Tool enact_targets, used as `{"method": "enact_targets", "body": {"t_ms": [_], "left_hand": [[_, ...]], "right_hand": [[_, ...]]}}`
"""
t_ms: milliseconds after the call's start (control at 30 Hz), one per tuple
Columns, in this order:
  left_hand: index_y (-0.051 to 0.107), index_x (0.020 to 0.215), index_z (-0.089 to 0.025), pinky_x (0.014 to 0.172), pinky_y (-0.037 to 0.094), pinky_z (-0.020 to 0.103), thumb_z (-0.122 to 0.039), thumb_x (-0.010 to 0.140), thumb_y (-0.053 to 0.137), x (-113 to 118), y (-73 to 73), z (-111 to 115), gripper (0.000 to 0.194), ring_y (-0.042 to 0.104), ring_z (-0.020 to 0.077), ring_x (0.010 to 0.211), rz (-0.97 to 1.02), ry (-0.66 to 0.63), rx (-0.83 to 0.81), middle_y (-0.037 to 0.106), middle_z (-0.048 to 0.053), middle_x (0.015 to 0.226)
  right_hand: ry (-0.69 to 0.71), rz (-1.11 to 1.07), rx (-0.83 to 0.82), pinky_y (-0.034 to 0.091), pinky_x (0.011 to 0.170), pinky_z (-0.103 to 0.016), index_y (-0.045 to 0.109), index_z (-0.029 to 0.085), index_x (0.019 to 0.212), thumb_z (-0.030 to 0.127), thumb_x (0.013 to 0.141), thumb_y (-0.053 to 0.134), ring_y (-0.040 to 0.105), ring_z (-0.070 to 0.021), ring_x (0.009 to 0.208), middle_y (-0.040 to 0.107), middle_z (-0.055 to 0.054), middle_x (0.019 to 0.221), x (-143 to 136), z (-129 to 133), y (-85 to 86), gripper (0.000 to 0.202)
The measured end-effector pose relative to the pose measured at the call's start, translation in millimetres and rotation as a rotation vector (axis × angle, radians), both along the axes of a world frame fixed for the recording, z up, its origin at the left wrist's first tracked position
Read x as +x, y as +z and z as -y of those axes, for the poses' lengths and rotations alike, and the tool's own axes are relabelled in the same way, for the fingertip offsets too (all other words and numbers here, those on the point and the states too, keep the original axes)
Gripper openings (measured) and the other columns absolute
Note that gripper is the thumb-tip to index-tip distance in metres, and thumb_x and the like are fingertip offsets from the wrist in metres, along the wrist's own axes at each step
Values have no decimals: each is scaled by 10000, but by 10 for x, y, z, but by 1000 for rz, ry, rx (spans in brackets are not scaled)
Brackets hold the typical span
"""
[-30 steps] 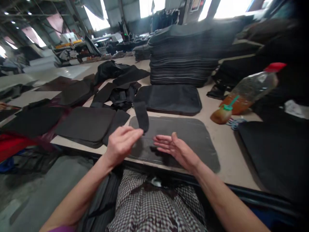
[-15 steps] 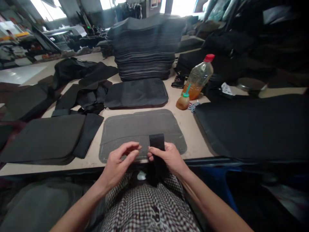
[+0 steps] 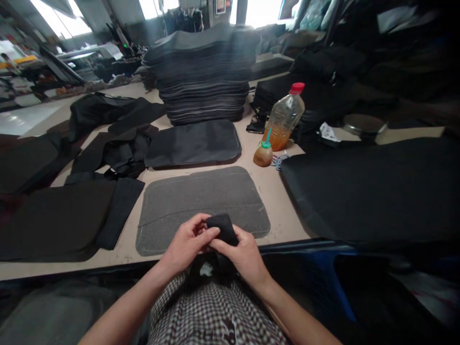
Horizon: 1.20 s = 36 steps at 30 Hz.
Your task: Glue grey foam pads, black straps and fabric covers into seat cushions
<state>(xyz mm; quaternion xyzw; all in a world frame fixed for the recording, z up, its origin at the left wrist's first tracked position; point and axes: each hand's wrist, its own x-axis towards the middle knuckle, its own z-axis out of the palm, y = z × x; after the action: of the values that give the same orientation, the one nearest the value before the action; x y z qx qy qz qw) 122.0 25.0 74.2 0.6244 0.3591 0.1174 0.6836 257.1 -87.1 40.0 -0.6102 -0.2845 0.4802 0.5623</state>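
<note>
A black fabric strip (image 3: 223,227) is held between both hands over the table's front edge. My left hand (image 3: 189,241) pinches its left side, thumb on top. My right hand (image 3: 245,253) grips it from the right, with the thumb lying across its lower part. The rest of the strip below the hands is mostly hidden. Just beyond the hands a flat grey panel (image 3: 201,196) with rounded corners and a pale line along its edge lies on the table. Behind that panel lies a black rounded panel (image 3: 194,143).
A tall stack of black panels (image 3: 204,76) stands at the back. Right of centre are a red-capped bottle (image 3: 285,117) and a small squeeze bottle (image 3: 263,154) with amber liquid. Dark panels (image 3: 53,220) lie left, and a large black piece (image 3: 373,191) lies right.
My left hand, empty before, has moved right and now holds the strip too. The strip's upper end has tilted and come lower. The view has shifted slightly.
</note>
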Motion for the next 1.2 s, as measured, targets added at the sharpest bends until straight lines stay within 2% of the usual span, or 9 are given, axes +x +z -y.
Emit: {"method": "enact_targets", "body": {"t_ms": [133,333,500,600,733,833,967,1067,1200], "left_hand": [[724,1021,-201,621,487,228,-438,963,638,25,-5,-14,258,612,131,689,-31,-69,353,693,13,816],[603,1363,-203,768,547,241,-186,1037,494,33,-31,-25,344,702,138,881,141,-279,1091,757,64,1056],[472,1501,-180,769,548,230,-107,1012,518,70,-8,-11,496,703,125,862,153,-212,1261,755,68,1059],[547,1449,-214,784,533,192,-140,1011,556,69,43,-16,445,697,90,820,131,-77,1132,754,42,1058],[697,1242,-238,685,495,162,-279,1027,569,74,128,-36,253,626,67,663,41,73,704,686,-35,747],[723,1166,-221,650,474,173,-364,1014,588,91,156,-56,249,596,78,646,32,133,509,658,-31,696],[729,1104,-196,584,442,186,-438,965,648,122,165,-66,290,534,82,608,32,244,367,633,-21,694],[694,1095,-195,530,424,183,-466,956,648,156,185,-58,308,534,83,612,125,357,195,698,9,828],[661,1015,-176,695,541,196,-425,945,667,167,225,-32,259,678,130,835,298,458,12,753,70,1002]], "right_hand": [[102,-153,5,520,754,-315,703,198,1110,518,829,788,641,-200,858,710,-46,986,30,102,-31,433],[264,-707,106,556,792,-338,586,170,1255,462,910,732,717,-206,846,727,-115,1064,65,287,-61,474],[249,-649,127,520,740,-267,637,131,1213,445,990,639,674,-142,790,731,-118,1025,114,346,-52,385],[296,-618,114,502,718,-254,650,134,1238,441,983,653,663,-144,809,734,-108,997,138,382,-69,399],[292,-618,133,497,817,-244,668,176,1275,351,893,777,650,-130,918,710,-93,1175,125,444,-106,433],[288,-708,178,503,898,-282,638,185,1335,321,868,790,669,-166,1008,713,-104,1190,89,476,-109,510],[305,-827,191,546,861,-340,645,126,1274,333,858,780,727,-231,972,733,-161,1137,33,503,-115,483],[274,-823,166,546,735,-285,627,113,1228,351,850,793,737,-198,846,745,-171,1087,-8,521,-136,477],[225,-694,181,513,776,-275,572,155,1200,437,907,747,697,-160,857,733,-108,1017,-19,558,-176,443]]}}
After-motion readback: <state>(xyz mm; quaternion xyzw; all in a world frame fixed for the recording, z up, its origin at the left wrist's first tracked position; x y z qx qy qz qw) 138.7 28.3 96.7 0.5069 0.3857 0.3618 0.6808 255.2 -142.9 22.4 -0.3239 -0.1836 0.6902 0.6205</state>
